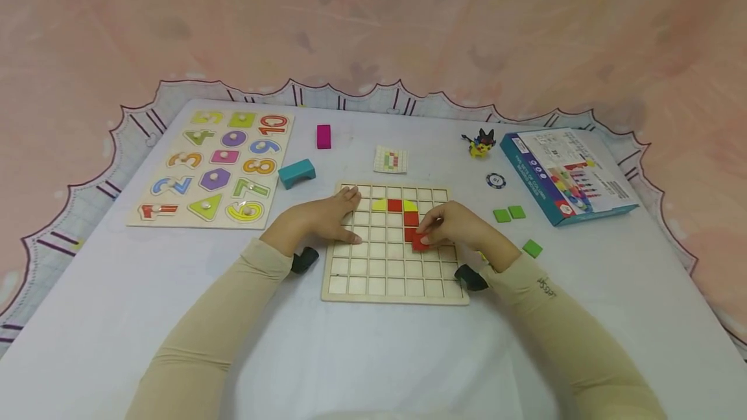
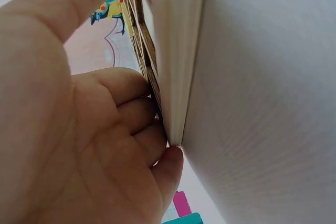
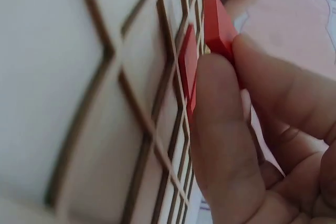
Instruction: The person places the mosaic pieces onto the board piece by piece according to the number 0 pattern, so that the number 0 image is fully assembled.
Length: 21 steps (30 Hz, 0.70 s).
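My right hand (image 1: pixel 452 224) pinches a red square tile (image 1: pixel 419 242) between thumb and finger, over the right half of a wooden grid board (image 1: pixel 379 285). In the right wrist view this held tile (image 3: pixel 218 27) is tilted and raised off the grid, near another red tile (image 3: pixel 188 69) lying in its cell. Along the board's upper rows lie several red tiles (image 1: pixel 394 205) and two yellow pieces (image 1: pixel 380 205) with a slanted or curved edge. My left hand (image 1: pixel 335 216) rests on the board's left side, its fingers against the rim in the left wrist view.
Behind the board lies a small pattern card (image 1: pixel 390 160). A number puzzle (image 1: pixel 233 167), a teal block (image 1: pixel 297 174) and a magenta block (image 1: pixel 323 137) stand left. Green tiles (image 1: pixel 516 212), a poker chip (image 1: pixel 495 181), a yellow figurine (image 1: pixel 482 145) and a box (image 1: pixel 569 174) are right.
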Each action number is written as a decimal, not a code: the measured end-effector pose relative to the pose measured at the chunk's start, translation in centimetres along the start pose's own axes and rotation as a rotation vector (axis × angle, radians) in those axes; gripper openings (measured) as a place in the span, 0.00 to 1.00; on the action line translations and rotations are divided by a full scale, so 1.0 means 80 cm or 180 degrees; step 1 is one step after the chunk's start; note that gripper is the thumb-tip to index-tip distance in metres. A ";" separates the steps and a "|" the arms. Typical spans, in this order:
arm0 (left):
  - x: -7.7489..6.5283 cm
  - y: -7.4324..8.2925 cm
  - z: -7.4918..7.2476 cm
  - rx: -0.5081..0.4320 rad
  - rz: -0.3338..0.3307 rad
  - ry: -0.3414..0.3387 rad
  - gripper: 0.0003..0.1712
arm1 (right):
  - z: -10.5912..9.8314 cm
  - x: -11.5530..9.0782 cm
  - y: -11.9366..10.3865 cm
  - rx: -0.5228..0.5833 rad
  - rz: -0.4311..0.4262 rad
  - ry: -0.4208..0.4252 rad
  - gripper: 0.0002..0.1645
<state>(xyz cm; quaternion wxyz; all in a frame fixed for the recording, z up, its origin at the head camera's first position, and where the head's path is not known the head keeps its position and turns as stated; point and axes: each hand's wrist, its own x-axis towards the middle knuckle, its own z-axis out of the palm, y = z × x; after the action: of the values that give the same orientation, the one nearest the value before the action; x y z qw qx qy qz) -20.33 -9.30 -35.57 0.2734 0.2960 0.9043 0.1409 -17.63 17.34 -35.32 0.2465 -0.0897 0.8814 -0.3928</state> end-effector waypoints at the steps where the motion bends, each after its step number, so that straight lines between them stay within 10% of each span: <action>1: -0.001 0.000 0.000 -0.0010 0.0002 0.0002 0.55 | 0.003 0.000 -0.002 0.0013 0.0008 0.0003 0.09; 21: 0.003 -0.003 0.000 -0.0004 -0.0008 -0.0023 0.55 | 0.025 -0.004 -0.015 -0.0486 0.0190 0.0101 0.04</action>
<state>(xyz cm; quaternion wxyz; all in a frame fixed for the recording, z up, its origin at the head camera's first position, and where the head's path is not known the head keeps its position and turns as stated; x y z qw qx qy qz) -20.58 -9.33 -35.79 0.2770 0.2952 0.9036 0.1400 -16.37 15.36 -35.49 0.2365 -0.0758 0.9149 -0.3183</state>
